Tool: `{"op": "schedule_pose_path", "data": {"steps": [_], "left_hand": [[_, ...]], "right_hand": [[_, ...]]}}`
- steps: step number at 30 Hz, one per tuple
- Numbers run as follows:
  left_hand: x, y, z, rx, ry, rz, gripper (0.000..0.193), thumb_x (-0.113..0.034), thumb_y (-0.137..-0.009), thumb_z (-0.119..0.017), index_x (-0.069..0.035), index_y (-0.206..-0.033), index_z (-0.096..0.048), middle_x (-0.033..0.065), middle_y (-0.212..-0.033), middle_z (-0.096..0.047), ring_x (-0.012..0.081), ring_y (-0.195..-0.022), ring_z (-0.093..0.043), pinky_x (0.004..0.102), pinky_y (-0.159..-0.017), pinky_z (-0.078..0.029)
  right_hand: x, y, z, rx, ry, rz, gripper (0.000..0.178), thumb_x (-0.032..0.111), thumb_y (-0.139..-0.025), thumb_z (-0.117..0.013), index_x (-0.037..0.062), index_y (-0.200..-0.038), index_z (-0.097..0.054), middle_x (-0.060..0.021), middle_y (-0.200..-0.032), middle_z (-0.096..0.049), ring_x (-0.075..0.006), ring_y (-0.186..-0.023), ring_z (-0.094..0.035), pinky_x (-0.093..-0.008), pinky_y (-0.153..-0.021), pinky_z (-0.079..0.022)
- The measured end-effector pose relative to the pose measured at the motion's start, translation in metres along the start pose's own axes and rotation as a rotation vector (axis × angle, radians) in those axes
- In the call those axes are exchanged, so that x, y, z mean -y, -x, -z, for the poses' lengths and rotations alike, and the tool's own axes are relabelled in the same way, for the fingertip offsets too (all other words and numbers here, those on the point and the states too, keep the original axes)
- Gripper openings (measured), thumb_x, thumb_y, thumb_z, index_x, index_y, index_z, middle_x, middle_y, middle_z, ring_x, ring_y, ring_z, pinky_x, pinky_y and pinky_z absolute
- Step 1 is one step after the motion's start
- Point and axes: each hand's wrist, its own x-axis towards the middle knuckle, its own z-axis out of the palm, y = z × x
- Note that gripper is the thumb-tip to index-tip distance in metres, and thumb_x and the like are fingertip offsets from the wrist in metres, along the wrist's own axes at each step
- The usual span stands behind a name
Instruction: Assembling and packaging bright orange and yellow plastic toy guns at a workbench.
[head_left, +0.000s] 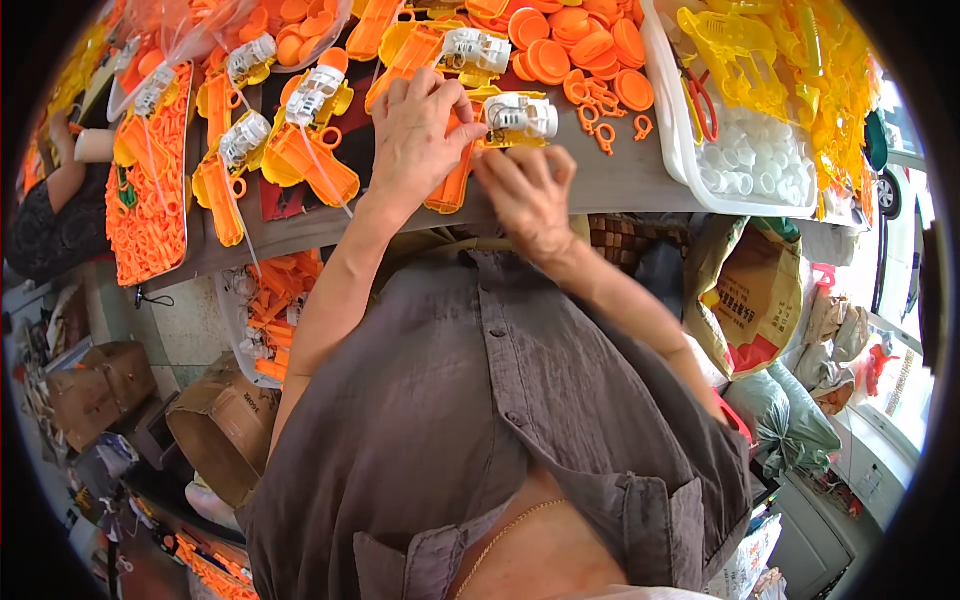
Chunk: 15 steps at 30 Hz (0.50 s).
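Observation:
In front of me lies a toy gun half-shell point(457, 186) in orange and yellow, its handle pointing toward me. A white cylindrical mechanism point(530, 118) sits in its upper part, with thin dark wires at its left end. My left hand point(415, 140) comes over from the left, thumb and forefinger closed on the shell beside the wires. My right hand point(530, 195) is at the shell's near edge, fingers curled and bunched together. What the right fingertips hold, if anything, is hidden. Just beyond lies another toy gun half point(475, 50) with a white mechanism.
Several more gun halves point(310, 130) lie left, near a tray of small orange parts point(145, 225). Orange discs point(570, 40) and trigger rings point(602, 125) lie beyond my right hand. A white bin point(690, 190) holds white caps and red-handled scissors point(700, 105). Another person's arm point(65, 165) shows far left.

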Motion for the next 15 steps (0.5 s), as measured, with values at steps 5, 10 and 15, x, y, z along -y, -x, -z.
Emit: {"op": "schedule_pose_path", "data": {"steps": [5, 10, 15], "left_hand": [[0.006, -0.014, 0.01, 0.108, 0.021, -0.002, 0.028, -0.028, -0.08, -0.077, -0.016, -0.1, -0.061, -0.0003, -0.106, -0.058, 0.0251, -0.11, -0.052, 0.049, -0.108, -0.027], [0.008, -0.002, 0.0, 0.046, -0.065, -0.12, 0.031, -0.027, -0.08, -0.077, -0.017, -0.106, -0.063, -0.0002, -0.116, -0.058, 0.0259, -0.117, -0.052, 0.0515, -0.112, -0.024], [-0.011, -0.004, -0.01, -0.134, 0.001, -0.07, 0.024, -0.022, -0.075, -0.081, -0.012, -0.092, -0.067, 0.0035, -0.124, -0.058, 0.026, -0.115, -0.053, 0.0505, -0.111, -0.028]], "right_hand": [[0.012, -0.003, 0.001, -0.041, -0.061, -0.203, 0.037, 0.008, -0.075, -0.071, 0.01, -0.111, -0.072, 0.0011, -0.11, -0.062, -0.0166, -0.1, -0.055, -0.0386, -0.094, -0.032], [-0.022, -0.026, 0.023, -0.003, -0.056, -0.344, 0.045, 0.009, -0.077, -0.075, 0.0128, -0.121, -0.066, -0.0051, -0.122, -0.063, -0.0244, -0.118, -0.053, -0.0438, -0.105, -0.03], [-0.039, -0.008, 0.002, 0.0, -0.08, -0.212, 0.046, 0.006, -0.076, -0.071, 0.01, -0.121, -0.062, -0.0071, -0.125, -0.06, -0.0258, -0.12, -0.054, -0.0435, -0.101, -0.037]]}}
